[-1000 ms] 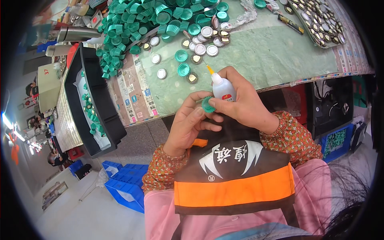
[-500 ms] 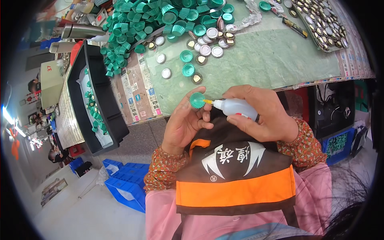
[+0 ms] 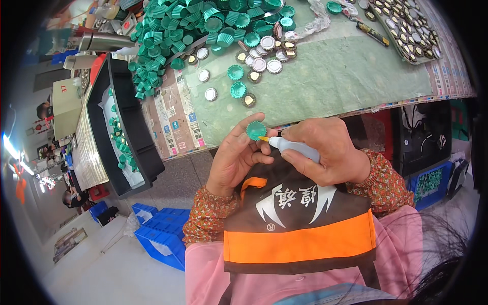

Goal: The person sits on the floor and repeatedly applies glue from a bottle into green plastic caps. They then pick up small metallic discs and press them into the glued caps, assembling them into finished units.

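Pinching a small green cap [image 3: 256, 130] between thumb and fingertips, the left hand [image 3: 236, 157] holds it up just in front of the near edge of the green mat [image 3: 335, 76], its open side turned toward the camera. The right hand [image 3: 325, 150] is closed around a small white squeeze bottle [image 3: 297, 149], lying almost level, and its yellow nozzle [image 3: 264, 139] touches the cap's lower rim. Both hands hover over the person's lap, just off the mat's near edge, above a brown and orange apron [image 3: 300, 229]. On the mat's far side lies a large heap of green caps [image 3: 203, 25], with loose silver discs [image 3: 264, 58] and a few single caps scattered between the heap and the hands. At the mat's far right corner sits a tray of round metal pieces [image 3: 406, 28]. Left of the mat, beyond a strip of printed paper, stands a black bin [image 3: 122, 112] holding a few green caps. Below that, on the floor, are blue crates [image 3: 162, 234].
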{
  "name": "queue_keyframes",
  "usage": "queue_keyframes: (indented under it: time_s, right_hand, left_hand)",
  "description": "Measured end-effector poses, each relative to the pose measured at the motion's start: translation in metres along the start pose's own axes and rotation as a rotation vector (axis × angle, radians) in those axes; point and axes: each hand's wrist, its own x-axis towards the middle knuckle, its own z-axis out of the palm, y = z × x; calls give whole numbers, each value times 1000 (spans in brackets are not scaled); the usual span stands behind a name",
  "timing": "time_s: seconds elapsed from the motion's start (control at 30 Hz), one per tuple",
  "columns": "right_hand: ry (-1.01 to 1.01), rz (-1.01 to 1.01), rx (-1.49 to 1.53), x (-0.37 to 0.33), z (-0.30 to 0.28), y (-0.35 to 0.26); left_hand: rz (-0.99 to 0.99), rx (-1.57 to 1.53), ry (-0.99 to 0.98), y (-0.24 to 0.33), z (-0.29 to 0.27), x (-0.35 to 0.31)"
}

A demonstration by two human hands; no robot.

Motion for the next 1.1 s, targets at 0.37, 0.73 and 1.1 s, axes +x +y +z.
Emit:
queue_keyframes:
  time_s: [0.37,0.73,1.1]
  right_hand:
    - [-38,15,8,-1,4,3]
    - [11,177,170,-2,-2,6]
    - [207,362,296,-2,-21,20]
  left_hand:
    - [-17,-3,-8,-1,-1,0]
    - [-45,-94,48,-3,6,-5]
    - [99,115,154,8,10,-11]
